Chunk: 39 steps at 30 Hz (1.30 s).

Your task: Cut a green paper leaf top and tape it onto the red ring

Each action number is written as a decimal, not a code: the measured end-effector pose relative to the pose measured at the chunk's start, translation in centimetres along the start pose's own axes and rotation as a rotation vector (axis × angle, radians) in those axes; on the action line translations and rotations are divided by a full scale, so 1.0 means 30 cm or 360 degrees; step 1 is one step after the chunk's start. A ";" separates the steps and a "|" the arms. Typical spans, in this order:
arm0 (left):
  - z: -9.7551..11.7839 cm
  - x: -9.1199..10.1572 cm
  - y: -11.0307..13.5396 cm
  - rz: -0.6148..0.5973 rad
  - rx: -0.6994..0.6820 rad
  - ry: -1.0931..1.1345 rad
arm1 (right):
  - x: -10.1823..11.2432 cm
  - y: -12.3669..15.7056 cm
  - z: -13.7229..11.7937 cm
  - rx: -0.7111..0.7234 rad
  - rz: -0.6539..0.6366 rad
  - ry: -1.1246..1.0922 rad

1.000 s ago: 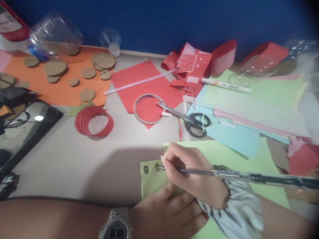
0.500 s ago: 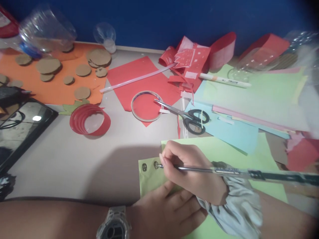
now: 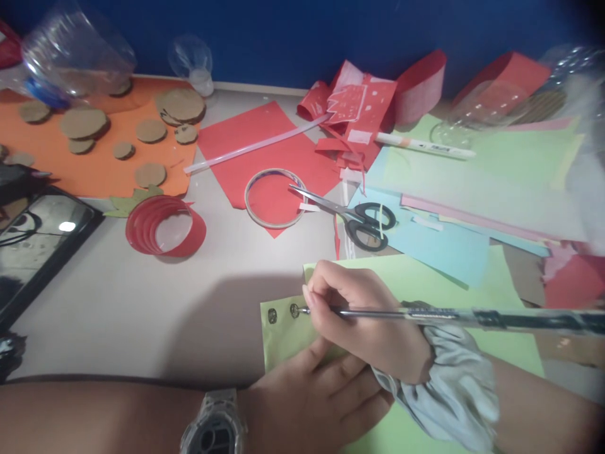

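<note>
My right hand (image 3: pixel 359 315) pinches a slim pen (image 3: pixel 401 313), its tip on the right one of two dark inked ovals. Those ovals sit near the top edge of a small green paper piece (image 3: pixel 281 337). Flat on that piece, partly under my right wrist, lies my left hand (image 3: pixel 312 394) with its fingers spread. A watch (image 3: pixel 215 429) is on my left wrist and a pale scrunchie (image 3: pixel 458 378) on my right. Beneath both hands is a larger light green sheet (image 3: pixel 425 277). My hands hide part of the small piece.
Black-handled scissors (image 3: pixel 350 217) and a tape ring (image 3: pixel 248 205) lie beyond my hands. A rolled red paper ring (image 3: pixel 198 236) and a dark-framed tablet-like object (image 3: pixel 51 246) are at left. Cardboard discs (image 3: pixel 85 123) rest on orange paper (image 3: pixel 174 180). A white marker (image 3: pixel 425 146) lies on coloured sheets.
The pen's back end has swung slightly upward in view, its tip staying at the right oval. My left hand keeps its place. The whole view has shifted a little.
</note>
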<state>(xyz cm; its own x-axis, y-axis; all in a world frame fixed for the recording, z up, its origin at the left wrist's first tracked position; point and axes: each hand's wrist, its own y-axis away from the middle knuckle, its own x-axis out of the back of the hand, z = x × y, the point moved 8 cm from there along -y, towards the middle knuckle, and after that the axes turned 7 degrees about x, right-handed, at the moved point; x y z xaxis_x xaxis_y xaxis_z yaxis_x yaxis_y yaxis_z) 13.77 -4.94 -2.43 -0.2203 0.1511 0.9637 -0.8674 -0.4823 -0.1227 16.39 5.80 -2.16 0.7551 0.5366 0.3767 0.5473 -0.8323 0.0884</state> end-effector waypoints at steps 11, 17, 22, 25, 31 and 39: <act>0.000 0.004 -0.003 -0.0037 0.0013 -0.0006 | 0.004 0.001 0.004 -0.0011 -0.0001 0.0057; 0.002 0.004 -0.001 -0.0024 0.0027 0.0036 | 0.008 0.000 0.006 -0.0007 0.0035 0.0077; 0.000 0.009 -0.003 -0.0033 0.0028 0.0035 | 0.000 0.005 0.015 -0.0038 -0.0005 0.0079; -0.001 0.004 -0.001 -0.0072 0.0014 0.0045 | 0.001 0.005 0.014 -0.0018 -0.0008 0.0113; 0.005 -0.005 0.003 -0.0095 -0.0016 0.0051 | 0.003 0.005 0.012 -0.0006 -0.0023 0.0063; 0.001 -0.002 -0.001 -0.0184 -0.0019 0.0054 | 0.009 0.000 0.000 0.0044 -0.0034 0.0088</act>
<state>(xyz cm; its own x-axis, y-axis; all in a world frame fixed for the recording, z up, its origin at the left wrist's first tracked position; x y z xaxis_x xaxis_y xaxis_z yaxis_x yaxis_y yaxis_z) 13.82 -4.95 -2.48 -0.1334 0.2342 0.9630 -0.8930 -0.4498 -0.0143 16.59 5.93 -2.07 0.7224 0.5450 0.4255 0.5734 -0.8161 0.0719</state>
